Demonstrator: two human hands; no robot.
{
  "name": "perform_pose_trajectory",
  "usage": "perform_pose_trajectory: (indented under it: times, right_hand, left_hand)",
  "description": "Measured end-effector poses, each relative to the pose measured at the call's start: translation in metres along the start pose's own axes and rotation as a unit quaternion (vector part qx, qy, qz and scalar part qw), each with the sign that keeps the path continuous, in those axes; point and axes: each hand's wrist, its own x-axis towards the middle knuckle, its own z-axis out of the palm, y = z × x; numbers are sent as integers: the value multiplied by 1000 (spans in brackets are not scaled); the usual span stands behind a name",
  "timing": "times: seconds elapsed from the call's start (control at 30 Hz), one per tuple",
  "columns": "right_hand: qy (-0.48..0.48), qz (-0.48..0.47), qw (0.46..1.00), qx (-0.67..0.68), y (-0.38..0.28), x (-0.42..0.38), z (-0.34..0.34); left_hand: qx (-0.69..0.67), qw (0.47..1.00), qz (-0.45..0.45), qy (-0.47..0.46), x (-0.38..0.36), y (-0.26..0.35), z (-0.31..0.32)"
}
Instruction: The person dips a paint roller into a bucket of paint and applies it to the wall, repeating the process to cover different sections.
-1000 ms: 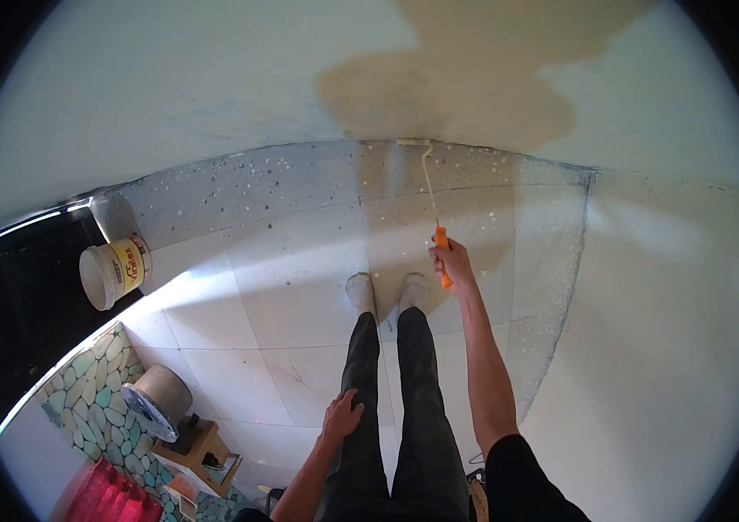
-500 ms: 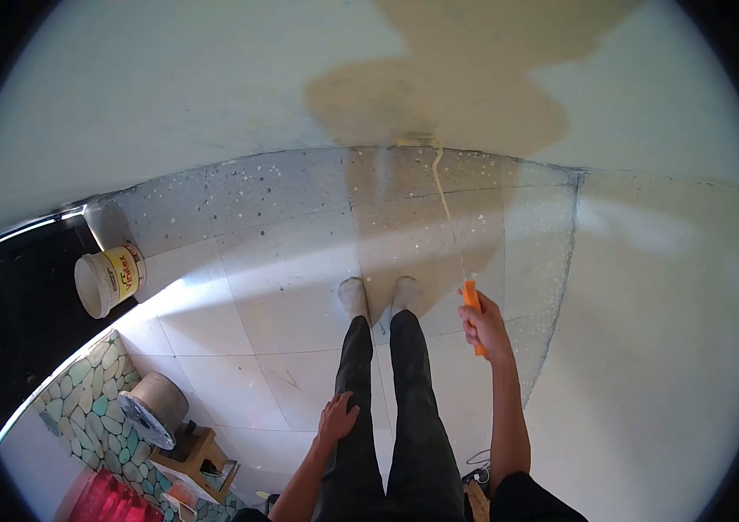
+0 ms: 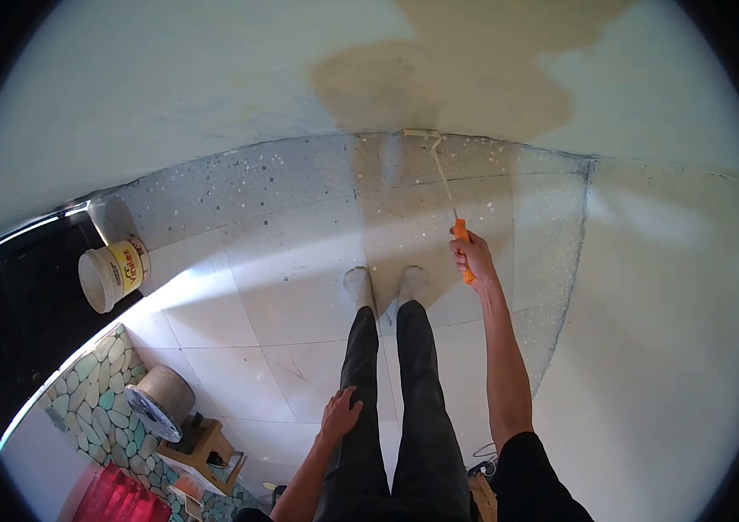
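Observation:
My right hand [image 3: 474, 257] is wrapped round the orange handle of a paint roller [image 3: 460, 230]. From the handle a thin bent frame stretches away from me to the pale roller head [image 3: 421, 133], which lies at the foot of the wall [image 3: 239, 78], along the seam with the floor. My left hand [image 3: 340, 414] rests on my left thigh, fingers spread over the dark trousers [image 3: 361, 357], holding nothing.
Paint-spotted tiles [image 3: 300, 252] lie under my socked feet [image 3: 358, 285]. At left a white paint bucket [image 3: 114, 275] lies tipped beside a dark opening [image 3: 21, 296]. A spool [image 3: 160, 400] and a wooden box [image 3: 204, 452] stand lower left. A second wall [image 3: 648, 348] rises at right.
My right hand has moved forward with the paint roller, its arm now straighter. The roller head stays at the wall's base. My left hand remains on my thigh.

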Motion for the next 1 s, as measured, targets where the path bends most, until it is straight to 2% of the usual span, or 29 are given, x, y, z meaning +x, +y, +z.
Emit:
perform_pose_trajectory:
  times: [0.1, 0.27, 0.37, 0.57, 0.67, 0.87, 1.0]
  right_hand:
    - [8, -6, 1000, 28, -10, -38, 8]
    - [33, -9, 999, -15, -36, -130, 1]
    - [16, 3, 1000, -12, -29, -109, -7]
    - [-1, -9, 1000, -18, 6, -3, 5]
    - [8, -19, 1000, 20, 5, -13, 10]
    - [20, -23, 999, 20, -28, -126, 28]
    - [17, -17, 999, 23, -16, -97, 22]
  left_hand:
    - [5, 1000, -4, 0, -1, 1, 2]
    - [10, 1000, -3, -11, 0, 2, 0]
    - [9, 1000, 0, -8, 3, 4, 0]
    - [14, 1000, -6, -12, 2, 2, 5]
    - [20, 1000, 0, 0, 8, 1, 6]
    - [18, 1000, 3, -7, 6, 2, 0]
    - [18, 1000, 6, -10, 5, -2, 4]
